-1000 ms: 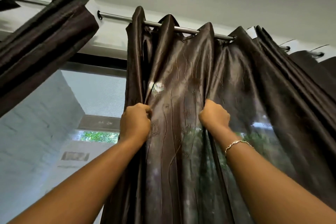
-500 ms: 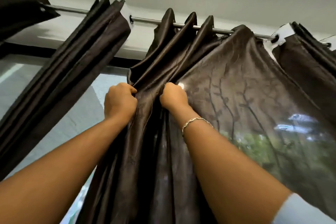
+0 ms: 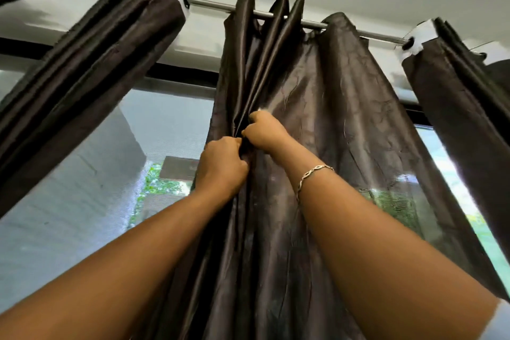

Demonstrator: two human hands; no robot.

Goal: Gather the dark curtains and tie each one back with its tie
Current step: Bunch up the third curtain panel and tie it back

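A dark brown middle curtain [image 3: 345, 107] hangs from a metal rod [image 3: 212, 4] by eyelets. Its left part is bunched into tight pleats, its right part still spreads flat. My left hand [image 3: 220, 165] grips the bunched folds from the left. Just above it, my right hand [image 3: 265, 132], with a bracelet on the wrist, pinches a fold against the same bundle. The two hands touch. No tie is in view.
A gathered dark curtain [image 3: 91, 63] slants away at the upper left, and another one [image 3: 463, 102] hangs at the right. Behind them is a window [image 3: 132, 152] with a grey wall and greenery outside. The ceiling is close above the rod.
My right hand has pulled folds leftward until it met my left hand, and the pleats on the rod have packed closer. The view has shifted right, so a gap shows beside the right curtain.
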